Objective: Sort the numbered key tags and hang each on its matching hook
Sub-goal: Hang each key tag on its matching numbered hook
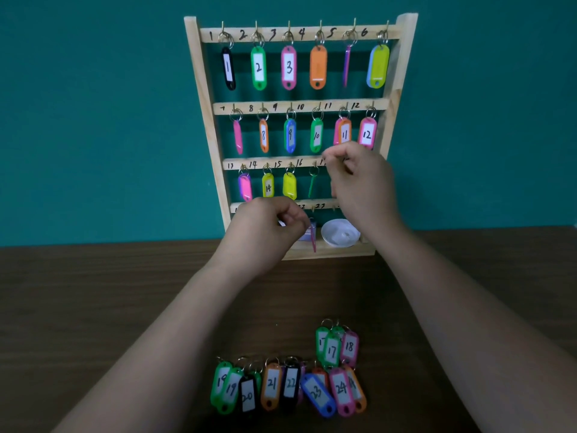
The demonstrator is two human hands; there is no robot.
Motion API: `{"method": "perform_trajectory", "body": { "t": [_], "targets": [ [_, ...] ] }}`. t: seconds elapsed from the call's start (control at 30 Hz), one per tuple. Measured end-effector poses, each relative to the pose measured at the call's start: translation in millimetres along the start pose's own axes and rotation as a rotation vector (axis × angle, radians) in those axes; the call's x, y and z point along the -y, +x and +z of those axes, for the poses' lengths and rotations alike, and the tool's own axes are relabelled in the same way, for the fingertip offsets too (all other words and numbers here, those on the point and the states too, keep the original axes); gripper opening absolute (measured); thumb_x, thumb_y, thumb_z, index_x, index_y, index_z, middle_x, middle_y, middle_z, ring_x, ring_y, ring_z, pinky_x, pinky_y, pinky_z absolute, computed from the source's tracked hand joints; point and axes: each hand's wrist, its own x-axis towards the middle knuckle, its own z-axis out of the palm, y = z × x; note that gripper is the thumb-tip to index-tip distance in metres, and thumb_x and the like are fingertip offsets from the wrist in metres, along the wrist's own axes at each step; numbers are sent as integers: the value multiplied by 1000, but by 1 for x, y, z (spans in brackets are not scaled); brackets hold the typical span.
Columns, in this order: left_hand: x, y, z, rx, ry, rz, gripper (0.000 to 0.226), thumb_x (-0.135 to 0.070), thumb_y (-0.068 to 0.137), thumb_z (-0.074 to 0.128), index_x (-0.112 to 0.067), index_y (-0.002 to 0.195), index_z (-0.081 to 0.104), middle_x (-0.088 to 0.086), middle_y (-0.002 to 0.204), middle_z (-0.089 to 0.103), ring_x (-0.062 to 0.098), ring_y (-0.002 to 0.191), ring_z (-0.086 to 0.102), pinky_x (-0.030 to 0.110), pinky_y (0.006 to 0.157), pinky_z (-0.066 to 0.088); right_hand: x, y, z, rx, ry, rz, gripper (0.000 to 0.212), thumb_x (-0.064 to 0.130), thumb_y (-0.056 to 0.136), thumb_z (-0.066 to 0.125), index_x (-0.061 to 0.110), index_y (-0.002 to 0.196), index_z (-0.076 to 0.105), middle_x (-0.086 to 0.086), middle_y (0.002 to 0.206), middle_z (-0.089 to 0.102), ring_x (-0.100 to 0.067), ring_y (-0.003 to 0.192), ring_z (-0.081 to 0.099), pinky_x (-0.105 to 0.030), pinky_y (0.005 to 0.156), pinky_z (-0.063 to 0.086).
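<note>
Key tags (287,385) not yet hung lie in a loose row on the tabletop (93,307) near its front edge, numbers 19 to 24 readable. A second cluster (337,348), tags 17 and 18, lies just behind the row's right end. A wide strip of bare tabletop runs between these tags and the base of the wooden rack (199,89); both forearms cross it. Rack stands upright at the tabletop's far edge against the teal wall (93,120). Top two rails full, tags at 1 to 12; third rail has tags at 13 to 16 only. Right hand (359,179) is raised at the third rail, covering its right end, fingers (335,153) pressed together in a pinch just beside the 17 label; what they pinch cannot be told. Left hand (265,232) is lower, at the fourth rail, back of hand toward camera, fingers curled, thumb and forefinger tips meeting. A pink tag (313,239) hangs edge-on just right of those fingertips, below the 22 label; held or hooked, cannot tell. White dish (340,234) sits on the rack's base beside the right wrist.
</note>
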Motion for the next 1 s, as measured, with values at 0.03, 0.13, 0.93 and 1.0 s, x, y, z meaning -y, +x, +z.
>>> {"method": "perform_trajectory", "body": {
  "t": [0.03, 0.13, 0.93, 1.0],
  "targets": [
    [0, 0, 0, -5, -11, -4, 12, -26, 95, 73, -32, 86, 77, -15, 81, 73, -6, 74, 62, 8, 59, 41, 2, -5, -2, 13, 39, 4, 12, 25, 107, 62, 21, 101, 71, 11, 67, 63, -18, 62, 64, -40, 60, 55],
    [2, 0, -2, -41, -36, -35, 15, -25, 94, 71, -34, 84, 77, -15, 82, 73, -3, 73, 63, 14, 60, 43, 7, -21, -6, 185, 157, -3, 14, 33, 105, 64, 25, 93, 67, 7, 64, 63, -12, 55, 58, -37, 56, 48],
    [13, -9, 1, 13, -40, -194, 13, -32, 93, 74, -27, 82, 77, -9, 79, 75, 5, 76, 67, 23, 68, 52, -6, 7, -7, 117, 28, 55, 16, 28, 104, 67, 18, 96, 76, 23, 71, 68, 3, 68, 65, -23, 62, 48],
    [14, -10, 3, 59, -6, -210, 13, -35, 93, 75, -28, 82, 76, -10, 78, 74, 1, 74, 65, 15, 62, 48, -6, 11, -4, 86, 18, 49, 14, 27, 103, 68, 19, 95, 76, 20, 72, 69, 6, 68, 65, -14, 59, 45]
  ]
}}
